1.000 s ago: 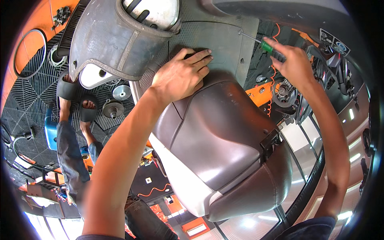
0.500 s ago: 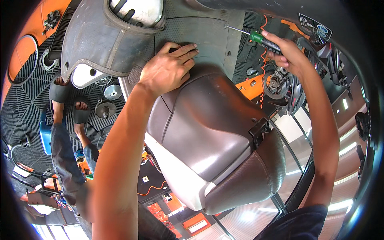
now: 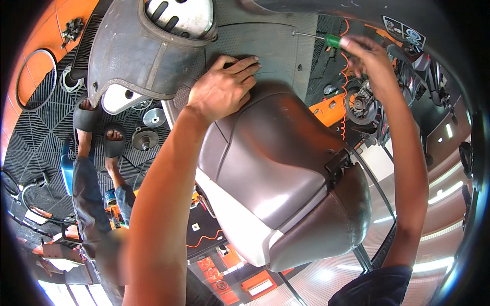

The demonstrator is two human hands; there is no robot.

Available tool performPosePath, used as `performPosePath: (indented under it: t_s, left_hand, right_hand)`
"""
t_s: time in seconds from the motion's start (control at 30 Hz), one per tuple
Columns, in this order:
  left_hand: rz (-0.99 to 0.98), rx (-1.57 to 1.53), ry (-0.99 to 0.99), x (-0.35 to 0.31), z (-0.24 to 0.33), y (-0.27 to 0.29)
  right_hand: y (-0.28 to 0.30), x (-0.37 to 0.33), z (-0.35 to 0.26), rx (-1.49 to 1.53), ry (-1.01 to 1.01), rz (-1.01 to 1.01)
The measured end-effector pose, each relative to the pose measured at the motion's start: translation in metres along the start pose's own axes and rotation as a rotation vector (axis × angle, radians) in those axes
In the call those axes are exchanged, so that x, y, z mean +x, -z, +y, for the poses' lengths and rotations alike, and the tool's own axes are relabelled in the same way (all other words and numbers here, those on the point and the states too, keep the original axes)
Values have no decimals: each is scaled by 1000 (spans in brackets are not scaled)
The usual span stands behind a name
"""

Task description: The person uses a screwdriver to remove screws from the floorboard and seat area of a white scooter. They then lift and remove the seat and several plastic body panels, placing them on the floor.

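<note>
A screwdriver (image 3: 333,41) with a green grip reaches leftward, its thin shaft ending at a small recess (image 3: 294,32) in the grey floor panel (image 3: 275,46) of a scooter. Around the handle's rear is my right hand (image 3: 368,57), its thumb toward the green part and the other fingers smeared by motion. My left hand (image 3: 224,86) is open and rests palm down where the panel meets the nose of the brown seat (image 3: 265,163), its fingers pointing right.
At upper left, a grey plastic leg shield (image 3: 138,56) rises beside the panel. Another person's sandalled feet (image 3: 115,140) stand on black matting near round metal parts (image 3: 146,138). Beyond my right hand are a motorcycle wheel (image 3: 361,106) and a coiled orange hose (image 3: 344,122).
My right-hand fingers have loosened and turned about the handle, hiding its black part. The screwdriver tip stays at the same recess. The whole view has shifted slightly; my left hand keeps its place.
</note>
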State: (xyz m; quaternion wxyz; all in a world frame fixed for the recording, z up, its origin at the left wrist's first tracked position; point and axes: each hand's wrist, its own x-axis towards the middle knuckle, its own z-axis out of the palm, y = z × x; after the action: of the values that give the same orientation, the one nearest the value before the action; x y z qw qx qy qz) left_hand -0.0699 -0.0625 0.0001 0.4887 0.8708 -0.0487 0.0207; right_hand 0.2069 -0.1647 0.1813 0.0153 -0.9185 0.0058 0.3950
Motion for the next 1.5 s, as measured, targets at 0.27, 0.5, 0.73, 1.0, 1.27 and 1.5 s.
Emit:
performPosePath:
  t_s: [0.27, 0.5, 0.73, 1.0, 1.27, 1.5]
  left_hand:
    - [-4, 23, -13, -1, -3, 0]
    - [-34, 57, -24, -1, -1, -1]
    - [25, 132, -49, -2, -3, -3]
    - [64, 212, -69, 0, -5, -3]
    - [80, 183, -98, 0, -2, -5]
    - [56, 188, -85, -2, -5, -3]
  right_hand:
    - [-2, 1, 7, -604, 562, 160]
    - [-17, -1, 20, -228, 322, 249]
    - [-19, -21, -12, -329, 391, 303]
    - [-10, -47, -39, -168, -58, 2]
    - [-12, -43, -31, -50, -132, 194]
    - [-17, -34, -24, -127, 112, 186]
